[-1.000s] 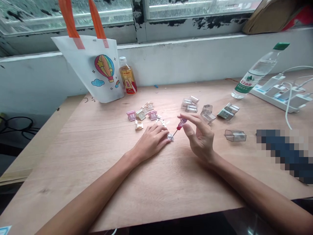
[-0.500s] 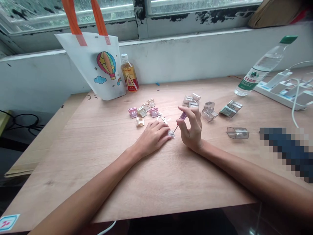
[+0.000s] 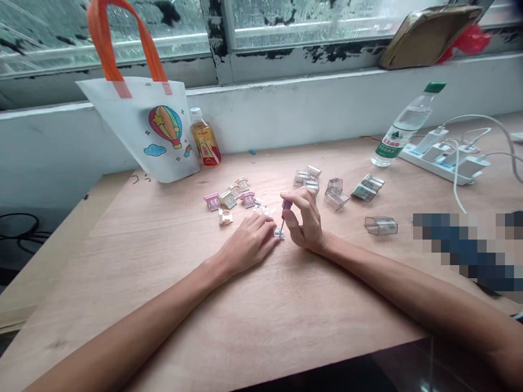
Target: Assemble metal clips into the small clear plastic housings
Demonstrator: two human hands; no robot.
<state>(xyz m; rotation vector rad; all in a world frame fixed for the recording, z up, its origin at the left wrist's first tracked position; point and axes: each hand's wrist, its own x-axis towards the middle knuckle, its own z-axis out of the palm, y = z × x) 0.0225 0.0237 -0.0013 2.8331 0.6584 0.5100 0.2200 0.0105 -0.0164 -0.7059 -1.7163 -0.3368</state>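
Note:
My left hand rests on the table with its fingertips closed on a small clear plastic piece. A small screwdriver with a purple handle is pinched between the thumb and fingers of my right hand. It stands nearly upright, and its thin tip meets the small piece. Small white and metal bits lie just beyond my left fingers. Behind them are pink parts and yellowish parts. Several smoky clear covers lie beyond and to the right of my right hand.
A white bag with orange handles and a drink bottle stand at the back left. On the right are a tilted water bottle, a power strip with cables and a blurred dark object.
The view has shifted, moving the scene left and down. The screwdriver has gone from slanted to nearly upright; both hands keep their holds.

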